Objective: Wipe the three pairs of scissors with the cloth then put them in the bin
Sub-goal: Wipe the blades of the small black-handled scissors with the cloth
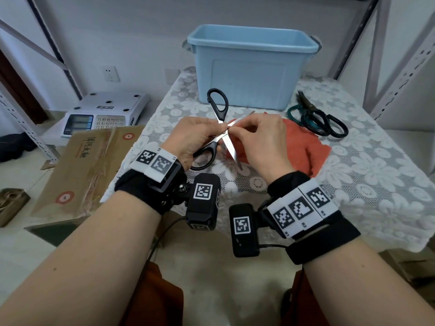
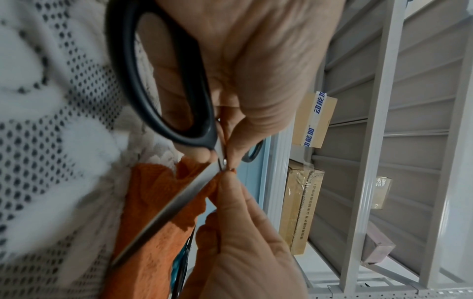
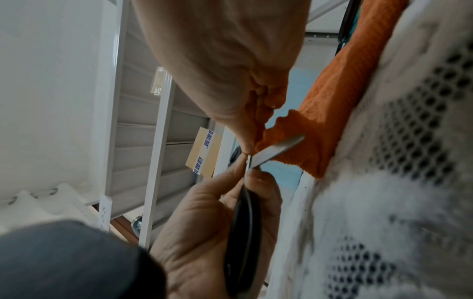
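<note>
Black-handled scissors (image 1: 217, 102) are held spread open above the table, one blade (image 1: 230, 148) pointing toward me. My left hand (image 1: 217, 131) grips them at the pivot and lower handle loop (image 2: 163, 81). My right hand (image 1: 233, 130) pinches the other blade (image 3: 276, 149) close to the pivot. The orange cloth (image 1: 301, 147) lies on the table under and right of my right hand; whether a fold sits between those fingers I cannot tell. Two more pairs of scissors (image 1: 320, 121), teal and dark handled, lie overlapped at the right. The blue bin (image 1: 251, 47) stands behind.
A white lace tablecloth (image 1: 353, 184) covers the small table. Left of it, lower down, are a weighing scale (image 1: 106, 111) and a flattened cardboard box (image 1: 87, 161). Grey metal shelf uprights (image 1: 404, 74) rise at the right and at the back.
</note>
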